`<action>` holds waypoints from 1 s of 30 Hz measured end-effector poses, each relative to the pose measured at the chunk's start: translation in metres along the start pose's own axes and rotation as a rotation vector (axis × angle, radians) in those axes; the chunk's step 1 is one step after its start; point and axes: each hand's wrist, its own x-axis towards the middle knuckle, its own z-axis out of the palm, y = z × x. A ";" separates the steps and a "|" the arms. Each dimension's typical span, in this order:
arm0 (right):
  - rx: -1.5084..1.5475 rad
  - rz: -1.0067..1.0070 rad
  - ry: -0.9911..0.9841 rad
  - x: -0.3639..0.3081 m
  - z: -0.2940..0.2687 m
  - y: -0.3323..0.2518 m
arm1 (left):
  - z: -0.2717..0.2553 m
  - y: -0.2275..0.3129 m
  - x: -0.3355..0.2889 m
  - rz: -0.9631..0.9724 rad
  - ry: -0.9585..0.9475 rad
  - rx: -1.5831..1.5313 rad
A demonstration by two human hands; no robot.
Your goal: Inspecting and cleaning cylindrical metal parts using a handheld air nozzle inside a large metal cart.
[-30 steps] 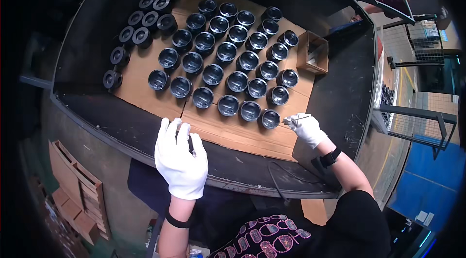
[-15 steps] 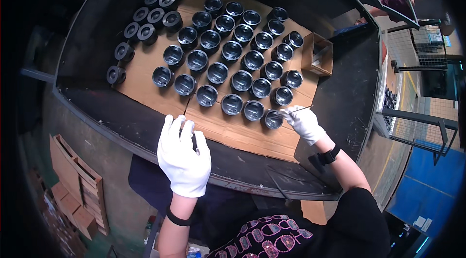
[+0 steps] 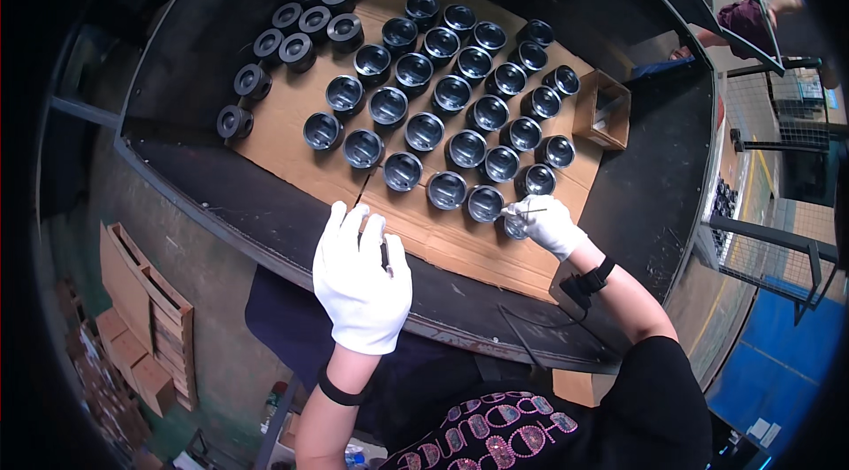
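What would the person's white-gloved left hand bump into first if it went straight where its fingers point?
Probably the dark, shiny, cup-shaped metal part directly ahead of the white-gloved left hand, though height is unclear and it might pass above.

White gloves, dark grey cylinders

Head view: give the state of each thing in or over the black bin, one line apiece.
Left white-gloved hand: open, fingers slightly bent
Right white-gloved hand: closed in a pinch
Thin dark rod: held in right hand
Black cup-shaped metal parts: open side up
Dark ring-topped cylinders: grouped at left
Small brown cardboard box: open-topped
Brown cardboard sheet: lying flat
Black bin: open-topped
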 end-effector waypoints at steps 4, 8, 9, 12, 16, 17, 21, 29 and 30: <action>-0.037 0.014 -0.119 0.002 0.003 -0.001 | 0.000 0.001 0.001 -0.001 -0.005 -0.003; -0.058 0.144 -0.069 0.018 -0.002 -0.011 | -0.002 0.001 0.001 -0.014 -0.023 -0.009; -0.082 0.033 0.088 0.022 0.000 -0.008 | -0.002 0.001 0.001 -0.013 -0.023 -0.008; 0.085 0.019 0.184 0.028 0.006 -0.004 | -0.001 0.001 0.002 -0.019 -0.016 -0.013; 0.192 0.098 0.083 0.033 0.023 0.006 | -0.001 0.002 0.003 -0.024 -0.026 -0.015; 0.416 0.289 -0.001 0.032 0.026 0.010 | -0.001 0.003 0.004 -0.024 -0.030 -0.030; 0.346 0.137 0.086 0.035 0.020 0.005 | -0.001 0.002 0.005 -0.007 -0.027 -0.013; -0.241 0.293 0.642 0.033 0.001 0.048 | -0.001 0.003 0.003 -0.002 -0.046 0.022; -0.250 0.302 0.647 0.032 0.007 0.055 | -0.002 0.003 0.002 -0.012 -0.057 0.034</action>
